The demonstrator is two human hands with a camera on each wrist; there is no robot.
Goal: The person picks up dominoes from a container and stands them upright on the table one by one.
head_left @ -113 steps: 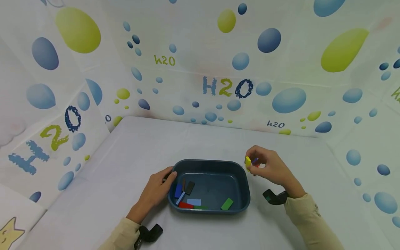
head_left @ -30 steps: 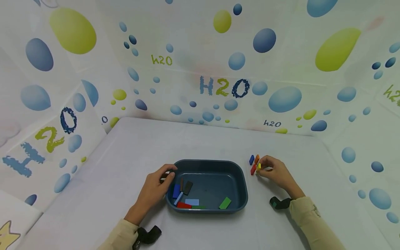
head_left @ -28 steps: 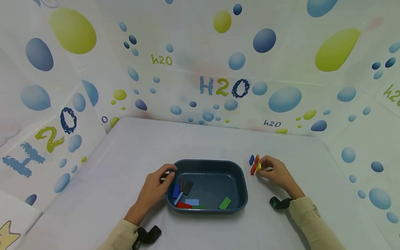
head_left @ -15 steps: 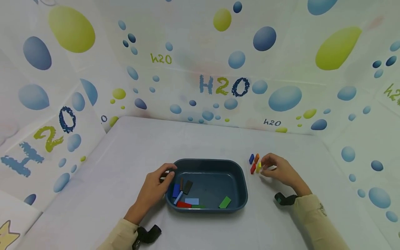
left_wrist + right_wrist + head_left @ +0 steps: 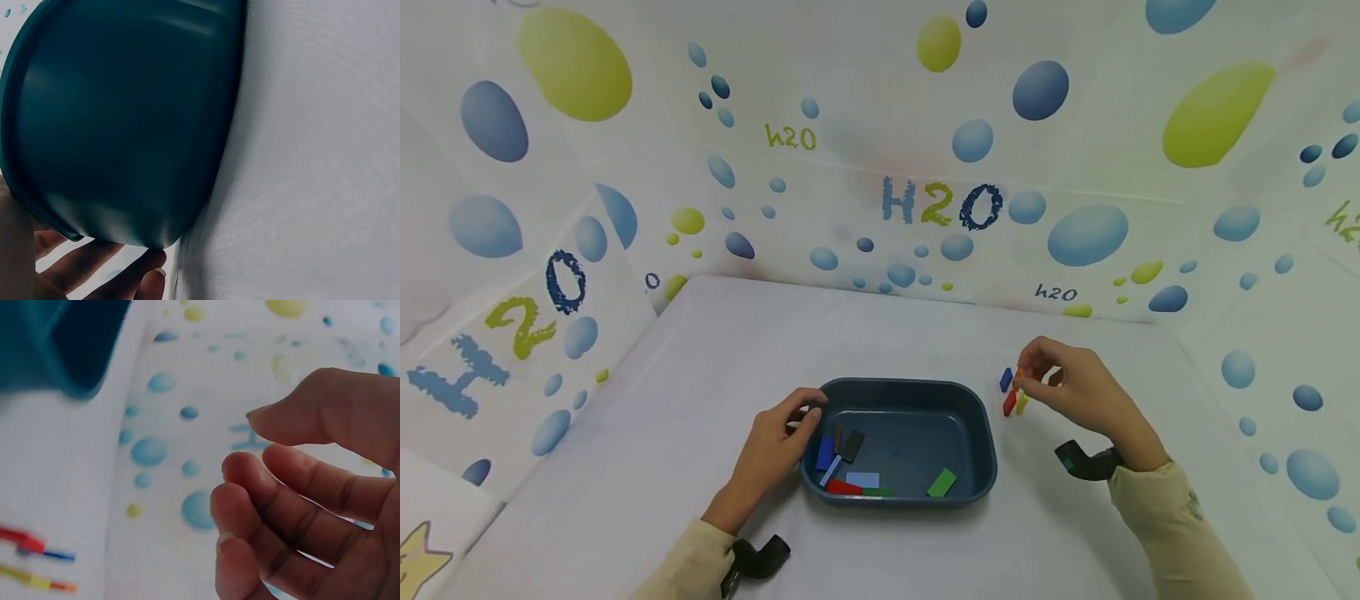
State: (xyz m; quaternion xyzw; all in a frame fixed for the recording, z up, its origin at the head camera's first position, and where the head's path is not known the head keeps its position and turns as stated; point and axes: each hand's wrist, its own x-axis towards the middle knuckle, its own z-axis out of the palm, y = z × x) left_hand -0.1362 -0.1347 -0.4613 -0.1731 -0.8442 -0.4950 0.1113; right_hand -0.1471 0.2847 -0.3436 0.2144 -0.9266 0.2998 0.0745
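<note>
My left hand (image 5: 775, 440) holds the left end of a dark blue plastic tub (image 5: 910, 437), thumb at the rim and fingers along the outer wall. In the left wrist view its fingertips lie against the tub's side (image 5: 125, 125). My right hand (image 5: 1078, 385) hovers over several small blocks standing on the table, thumb and fingers apart with nothing between them in the right wrist view. These are a blue block (image 5: 1006, 380), a red block (image 5: 1010, 403), a yellow block (image 5: 1022, 403) and an orange block (image 5: 64, 587), which the fingertips partly overlap in the head view.
Inside the tub lie more flat blocks: a bright green block (image 5: 942, 482) at the right, and a red block (image 5: 844, 488), a light blue block (image 5: 862, 480) and a black block (image 5: 852, 446) among others at the left. A patterned cloth wall (image 5: 850, 92) rises behind the white table (image 5: 760, 325).
Earlier my right hand held yellow, blue and red blocks; they now stand on the table beside an orange one. It has let go of the yellow block and risen. The left hand stays.
</note>
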